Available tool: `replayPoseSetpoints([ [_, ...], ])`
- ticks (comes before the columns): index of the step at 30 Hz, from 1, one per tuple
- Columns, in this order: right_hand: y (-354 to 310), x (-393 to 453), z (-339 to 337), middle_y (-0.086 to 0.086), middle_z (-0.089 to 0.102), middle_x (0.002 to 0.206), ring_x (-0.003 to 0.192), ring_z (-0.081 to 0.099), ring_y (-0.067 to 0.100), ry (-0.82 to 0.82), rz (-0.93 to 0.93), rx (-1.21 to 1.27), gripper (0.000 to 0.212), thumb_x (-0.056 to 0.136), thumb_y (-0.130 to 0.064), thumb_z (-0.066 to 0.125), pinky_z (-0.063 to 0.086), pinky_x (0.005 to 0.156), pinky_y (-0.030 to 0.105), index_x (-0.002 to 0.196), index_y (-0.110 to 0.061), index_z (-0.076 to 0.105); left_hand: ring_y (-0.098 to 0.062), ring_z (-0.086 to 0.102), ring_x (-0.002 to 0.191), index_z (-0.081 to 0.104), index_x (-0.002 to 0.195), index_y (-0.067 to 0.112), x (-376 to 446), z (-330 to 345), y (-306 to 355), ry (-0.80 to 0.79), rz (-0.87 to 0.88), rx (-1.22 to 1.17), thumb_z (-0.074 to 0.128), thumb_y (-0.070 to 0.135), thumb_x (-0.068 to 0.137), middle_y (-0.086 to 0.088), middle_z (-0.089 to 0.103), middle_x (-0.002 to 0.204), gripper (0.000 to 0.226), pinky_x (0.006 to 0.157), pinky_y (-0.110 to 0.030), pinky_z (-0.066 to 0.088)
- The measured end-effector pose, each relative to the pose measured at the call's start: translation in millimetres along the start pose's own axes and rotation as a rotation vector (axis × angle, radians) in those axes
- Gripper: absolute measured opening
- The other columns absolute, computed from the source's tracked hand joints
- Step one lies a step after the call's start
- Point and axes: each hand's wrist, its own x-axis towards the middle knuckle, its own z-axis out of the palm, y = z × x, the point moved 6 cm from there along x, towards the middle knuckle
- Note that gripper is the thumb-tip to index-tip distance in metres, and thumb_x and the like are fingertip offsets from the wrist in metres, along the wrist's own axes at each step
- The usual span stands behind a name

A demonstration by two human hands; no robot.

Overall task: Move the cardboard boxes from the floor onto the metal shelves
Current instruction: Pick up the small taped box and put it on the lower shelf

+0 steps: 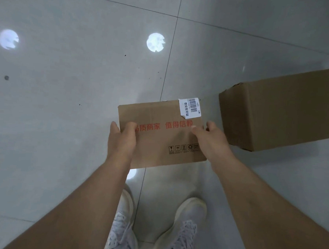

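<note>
White sneakers (154, 230) nearest, two of them, planted on grey floor tiles (65, 100). Above them both bare forearms reach forward. Left hand (122, 139) wraps the small cardboard box (159, 137) at its left edge, thumb on top, fingers hidden underneath. Right hand (214, 140) clasps the right edge the same way. Box has red printed characters, handling symbols, and a white barcode label (190, 108) at the far right corner. Whether it sits on the floor or is just off it, cannot tell for sure; looks held low in front of the feet. Further right, well apart from the hands, a second, larger cardboard box (282, 115) lies on the floor, untouched, partly cut off by the frame edge. Count: two boxes, two hands, two shoes. No metal shelves in view. Step judged: pick-up of the small box. Next move calls for raising it level, turning to find the shelves, keeping both sides squeezed so it doesn't slip.
</note>
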Motion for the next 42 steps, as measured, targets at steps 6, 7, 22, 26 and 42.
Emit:
replayPoseSetpoints([
  [6,-23,-2,-4,-0.003,0.058,0.117,0.096,0.056,0.013,-0.019,-0.038,0.066,0.055,0.082,-0.061,0.045,0.039,0.068,0.031,0.121,-0.023,0.052,-0.024,0.052,0.118,0.050,0.134,0.030,0,-1,27,0.004,0.023,-0.021,0.031,0.079,0.070,-0.001,0.052,0.137,0.083,0.100,-0.044,0.043],
  [7,-26,-3,-7,-0.002,0.059,0.113,0.091,0.055,0.011,-0.004,-0.023,0.077,0.057,0.081,-0.066,0.043,0.038,0.065,0.031,0.115,-0.021,0.053,-0.022,0.054,0.109,0.056,0.124,0.028,0,-2,32,0.015,0.032,-0.034,0.029,0.080,0.070,0.001,0.056,0.127,0.080,0.093,-0.038,0.045],
  [22,-18,6,-2,0.003,0.069,0.092,0.077,0.067,0.017,0.059,-0.076,0.217,0.024,0.083,-0.010,0.048,0.054,0.065,0.031,0.106,-0.014,0.055,-0.001,0.050,0.066,0.060,0.116,0.027,1,-7,18,0.114,0.114,-0.082,0.042,0.013,0.090,0.011,0.057,0.080,0.034,0.054,-0.019,0.036],
  [26,-1,6,9,0.008,0.071,0.098,0.073,0.065,0.014,-0.004,-0.010,0.186,0.032,0.086,-0.030,0.051,0.046,0.052,0.021,0.107,-0.009,0.060,-0.005,0.048,0.070,0.051,0.105,0.021,-3,-1,8,0.048,0.086,-0.026,0.037,0.020,0.095,0.011,0.052,0.079,0.018,0.056,-0.020,0.032],
  [42,32,-1,17,0.006,0.062,0.118,0.102,0.052,0.017,0.000,0.013,0.217,0.048,0.097,-0.044,0.026,0.032,0.086,0.028,0.119,-0.018,0.059,0.007,0.048,0.084,0.045,0.079,0.045,-7,4,-26,-0.091,0.131,-0.099,0.021,0.044,0.101,0.026,0.048,0.085,0.033,0.089,-0.025,0.030],
])
